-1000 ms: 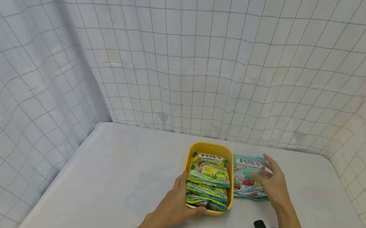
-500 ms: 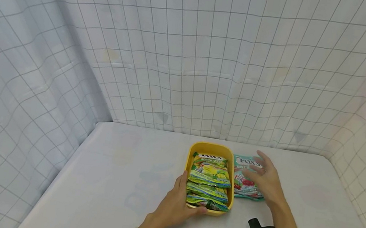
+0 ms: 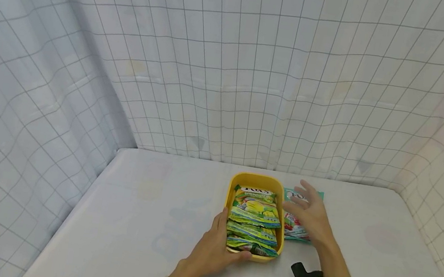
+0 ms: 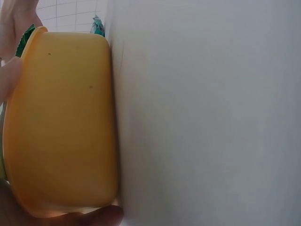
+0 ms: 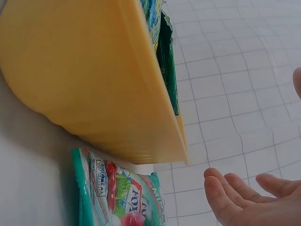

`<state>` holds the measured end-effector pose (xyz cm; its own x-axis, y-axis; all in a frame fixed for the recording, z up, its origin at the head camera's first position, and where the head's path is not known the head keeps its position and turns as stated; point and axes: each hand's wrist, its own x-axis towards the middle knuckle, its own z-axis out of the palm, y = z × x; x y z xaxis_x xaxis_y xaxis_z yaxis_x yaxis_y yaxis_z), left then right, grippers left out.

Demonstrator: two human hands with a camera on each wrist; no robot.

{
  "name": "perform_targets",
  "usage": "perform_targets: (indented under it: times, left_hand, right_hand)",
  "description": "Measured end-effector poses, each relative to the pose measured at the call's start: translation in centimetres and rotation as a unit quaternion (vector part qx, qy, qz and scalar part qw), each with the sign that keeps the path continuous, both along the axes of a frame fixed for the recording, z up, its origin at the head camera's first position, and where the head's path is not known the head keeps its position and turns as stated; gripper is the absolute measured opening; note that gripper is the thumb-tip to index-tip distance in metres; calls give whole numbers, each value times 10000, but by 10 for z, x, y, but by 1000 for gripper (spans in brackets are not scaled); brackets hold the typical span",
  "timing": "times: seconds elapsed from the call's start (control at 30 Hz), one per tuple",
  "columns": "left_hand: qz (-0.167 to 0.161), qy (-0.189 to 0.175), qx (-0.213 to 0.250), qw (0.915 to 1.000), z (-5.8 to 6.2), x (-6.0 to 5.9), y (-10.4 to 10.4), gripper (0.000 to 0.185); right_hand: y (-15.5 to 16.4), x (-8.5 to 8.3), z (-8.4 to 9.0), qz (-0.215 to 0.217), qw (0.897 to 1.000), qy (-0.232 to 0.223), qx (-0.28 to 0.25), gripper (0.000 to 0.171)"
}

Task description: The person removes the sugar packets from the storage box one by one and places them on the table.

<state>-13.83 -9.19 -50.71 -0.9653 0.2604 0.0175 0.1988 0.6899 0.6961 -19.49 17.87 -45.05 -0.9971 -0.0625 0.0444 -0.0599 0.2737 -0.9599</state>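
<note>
My left hand (image 3: 211, 252) grips the near corner of the yellow tray (image 3: 230, 192), thumb over the rim, lower centre of frame. The tray holds green candy bags (image 3: 256, 210). My right hand (image 3: 311, 214) hovers with fingers spread and relaxed over the mint candy bag (image 3: 293, 230), which lies flat on the table (image 3: 142, 212) just right of the tray.

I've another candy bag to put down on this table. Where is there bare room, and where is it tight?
The white table is bare left of the yellow plastic tray, out to the gridded curtain, and right of the teal mint candy bag toward the far edge. It is crowded at the middle: the left hand holds the tray's near end, and the right hand hovers over the teal bag.
</note>
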Motion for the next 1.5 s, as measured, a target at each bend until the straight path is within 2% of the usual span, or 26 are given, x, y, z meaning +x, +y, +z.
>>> perform_targets:
  times: [0.37, 0.53, 0.7, 1.0, 1.2, 1.5]
  left_hand:
    - [-3, -10, 5, 10000, 1, 1, -1, 130]
    - [-35, 44, -38, 10000, 1, 1, 0, 131]
    - [-23, 41, -64, 10000, 1, 1, 0, 132]
    - [-37, 98, -71, 9999, 1, 0, 0, 131]
    - [-34, 76, -53, 10000, 2, 0, -1, 131]
    - [-14, 68, -81, 9999, 2, 1, -2, 130]
  right_hand:
    - [-15, -3, 7, 73, 9996, -257, -8, 103]
    - [-22, -6, 4, 197, 9992, -343, 99, 109]
    - [-27, -8, 2, 383, 9984, -418, -69, 111]
    - [-39, -12, 2, 561, 9961, -681, 14, 110]
    - [-44, -14, 0, 734, 9954, -605, -71, 113]
    - [-54, -17, -2, 709, 9951, -493, 491, 111]
